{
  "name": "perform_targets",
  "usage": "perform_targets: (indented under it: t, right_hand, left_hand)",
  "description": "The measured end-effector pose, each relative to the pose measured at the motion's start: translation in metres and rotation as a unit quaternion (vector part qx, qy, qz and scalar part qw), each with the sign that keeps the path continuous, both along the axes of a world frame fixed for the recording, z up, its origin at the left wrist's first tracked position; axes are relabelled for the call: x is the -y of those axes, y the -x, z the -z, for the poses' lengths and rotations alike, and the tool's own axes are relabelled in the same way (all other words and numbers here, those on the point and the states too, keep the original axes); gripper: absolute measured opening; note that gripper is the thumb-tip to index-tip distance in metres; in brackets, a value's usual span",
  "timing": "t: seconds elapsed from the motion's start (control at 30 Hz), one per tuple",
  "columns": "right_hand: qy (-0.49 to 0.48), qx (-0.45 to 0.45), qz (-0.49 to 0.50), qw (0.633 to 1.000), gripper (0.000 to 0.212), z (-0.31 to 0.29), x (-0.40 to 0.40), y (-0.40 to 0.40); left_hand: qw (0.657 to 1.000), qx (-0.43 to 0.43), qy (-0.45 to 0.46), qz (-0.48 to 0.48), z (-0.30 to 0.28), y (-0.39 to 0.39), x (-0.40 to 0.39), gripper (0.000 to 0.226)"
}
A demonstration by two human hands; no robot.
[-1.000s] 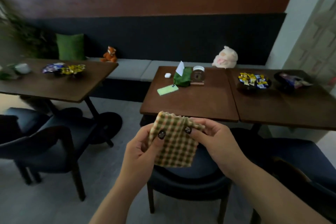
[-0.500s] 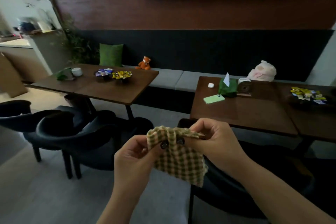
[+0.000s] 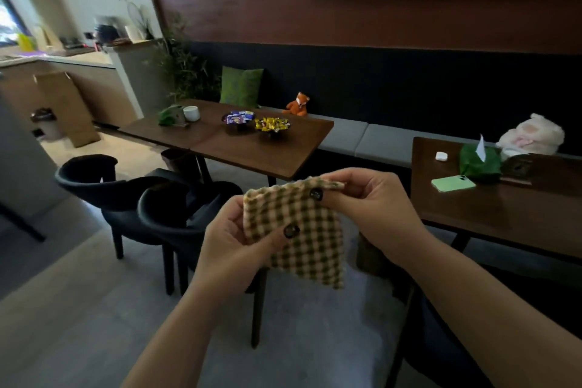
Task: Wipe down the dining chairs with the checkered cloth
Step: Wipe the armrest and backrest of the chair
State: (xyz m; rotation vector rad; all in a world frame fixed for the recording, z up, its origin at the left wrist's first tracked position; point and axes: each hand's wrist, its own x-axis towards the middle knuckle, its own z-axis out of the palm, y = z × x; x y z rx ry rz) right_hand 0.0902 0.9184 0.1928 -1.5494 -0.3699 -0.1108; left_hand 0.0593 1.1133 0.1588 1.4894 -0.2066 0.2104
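In front of the chest, above the floor between two desks, the checkered cloth [image 3: 297, 230] hangs folded from both hands. The left hand [image 3: 231, 246] pinches its lower left side between thumb and curled fingers; the right hand [image 3: 370, 208] pinches its top edge. No chair is touched by the cloth, so the wiping looks not yet begun and every chair is left to do. Two dark dining chairs [image 3: 176, 208] stand side by side at the left desk [image 3: 252, 148], tucked partly under it, and another chair's legs [image 3: 258, 299] show just below the hands. The left desk carries a white cup [image 3: 191, 113] and two bowls of sweets [image 3: 256, 124]; the right desk [image 3: 497, 211] holds a green phone [image 3: 453, 183] and a tissue pouch [image 3: 480, 162]. The desk edges crowd the chair backs, which may hinder reaching the seats.
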Motion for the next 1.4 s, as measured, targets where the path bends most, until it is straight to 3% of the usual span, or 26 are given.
perform_targets:
  t: [0.1, 0.23, 0.43, 0.6, 0.8, 0.9, 1.03, 1.17, 1.27, 1.4]
  right_hand:
    - [0.035, 0.028, 0.017, 0.999, 0.013, -0.008, -0.024, -0.046]
    - [0.066, 0.064, 0.037, 0.995, 0.016, -0.018, -0.047, -0.113]
    - [0.142, 0.168, 0.042, 0.975, 0.020, -0.034, -0.078, -0.191]
    - [0.116, 0.171, 0.050, 0.977, 0.017, -0.039, -0.107, -0.227]
    - [0.124, 0.211, 0.090, 0.965, 0.014, -0.044, -0.143, -0.257]
    - [0.126, 0.152, 0.118, 0.973, 0.012, -0.045, -0.166, -0.270]
    - [0.103, 0.048, 0.135, 0.984, 0.010, -0.043, -0.200, -0.280]
    - [0.074, 0.030, 0.212, 0.974, 0.012, -0.037, -0.240, -0.282]
    - [0.043, 0.015, 0.270, 0.962, 0.012, -0.038, -0.261, -0.278]
    - [0.067, 0.025, 0.285, 0.956, 0.012, -0.049, -0.276, -0.263]
  left_hand:
    - [0.998, -0.004, -0.054, -0.018, 0.009, -0.040, -0.010, 0.052]
    - [0.999, -0.009, -0.048, 0.013, 0.018, -0.108, -0.031, 0.030]
    - [0.998, 0.016, -0.063, -0.009, 0.012, -0.192, -0.066, 0.025]
    - [0.997, 0.028, -0.055, -0.049, -0.002, -0.240, -0.095, 0.024]
    - [0.974, 0.045, -0.217, -0.042, -0.019, -0.299, -0.141, 0.020]
    - [0.953, 0.077, -0.292, 0.007, -0.027, -0.326, -0.170, 0.020]
    - [0.962, 0.102, -0.238, 0.083, -0.032, -0.350, -0.211, 0.022]
    - [0.977, 0.061, -0.102, 0.176, -0.028, -0.365, -0.250, 0.023]
    - [0.969, 0.028, -0.086, 0.228, -0.022, -0.370, -0.271, 0.041]
    - [0.968, 0.007, -0.051, 0.247, -0.016, -0.368, -0.281, 0.041]
